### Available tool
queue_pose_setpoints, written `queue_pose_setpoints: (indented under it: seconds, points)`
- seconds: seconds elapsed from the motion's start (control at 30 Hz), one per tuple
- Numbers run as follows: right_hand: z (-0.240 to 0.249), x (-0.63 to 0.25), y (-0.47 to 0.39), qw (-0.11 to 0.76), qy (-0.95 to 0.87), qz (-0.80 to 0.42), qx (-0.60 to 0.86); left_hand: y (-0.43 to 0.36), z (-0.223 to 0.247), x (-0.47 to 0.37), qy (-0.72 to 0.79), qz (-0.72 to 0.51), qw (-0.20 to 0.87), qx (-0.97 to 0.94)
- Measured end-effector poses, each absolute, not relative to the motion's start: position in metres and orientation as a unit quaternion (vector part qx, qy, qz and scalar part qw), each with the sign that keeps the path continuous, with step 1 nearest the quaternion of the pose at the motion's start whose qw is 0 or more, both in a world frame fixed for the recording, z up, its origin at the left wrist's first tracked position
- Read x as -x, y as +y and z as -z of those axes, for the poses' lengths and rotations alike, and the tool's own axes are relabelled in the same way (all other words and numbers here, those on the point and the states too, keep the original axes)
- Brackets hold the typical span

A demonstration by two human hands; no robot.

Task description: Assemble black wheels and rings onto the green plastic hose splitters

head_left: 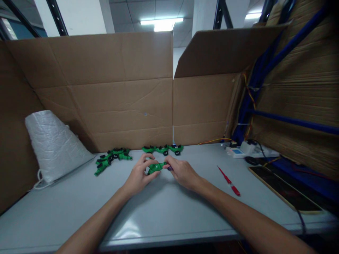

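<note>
Above the middle of the table, my left hand (140,173) is closed around a small green toy car (155,168), fingers on top and thumb below. My right hand (183,173) is closed at the toy's right end, pinching a small dark piece (170,168) against or beside it. What this piece is, and whether it is joined to the toy, I cannot tell. Just behind my hands stands a row of similar green toy cars with black wheels (162,150). Farther left lies a group of several more green toys (113,158), some tilted against each other.
A slim red tool (229,181) lies right of my right forearm. A white power strip (251,151) with cables and a dark flat panel (284,188) sit at the right. A silvery-white bag (57,148) stands left. Cardboard walls (119,98) border the back of the table.
</note>
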State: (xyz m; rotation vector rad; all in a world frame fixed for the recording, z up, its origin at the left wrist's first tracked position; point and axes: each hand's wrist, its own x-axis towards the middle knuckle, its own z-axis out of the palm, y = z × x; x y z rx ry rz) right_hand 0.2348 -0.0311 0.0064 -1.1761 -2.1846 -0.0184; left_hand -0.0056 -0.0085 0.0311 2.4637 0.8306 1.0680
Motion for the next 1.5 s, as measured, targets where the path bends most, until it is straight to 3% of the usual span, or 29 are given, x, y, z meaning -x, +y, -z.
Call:
queue_pose_setpoints:
  seconds: [0.2, 0.77, 1.13, 1.5]
  points:
    - [-0.004, -0.23, -0.033, 0.341, -0.817, 0.012, 0.465, -0.002, -0.025, 0.004, 0.287, -0.392, 0.187, -0.854]
    - [-0.004, -0.219, -0.037, 0.382, -0.783, -0.023, 0.491, -0.005, -0.028, 0.004, 0.288, -0.391, 0.075, -0.871]
    - [-0.006, -0.226, -0.034, 0.274, -0.821, 0.024, 0.501, -0.001, -0.023, 0.012, 0.284, -0.274, -0.058, -0.917]
    - [-0.021, -0.288, -0.009, 0.211, -0.848, 0.009, 0.487, 0.003, -0.028, 0.014, 0.292, -0.331, 0.009, -0.897]
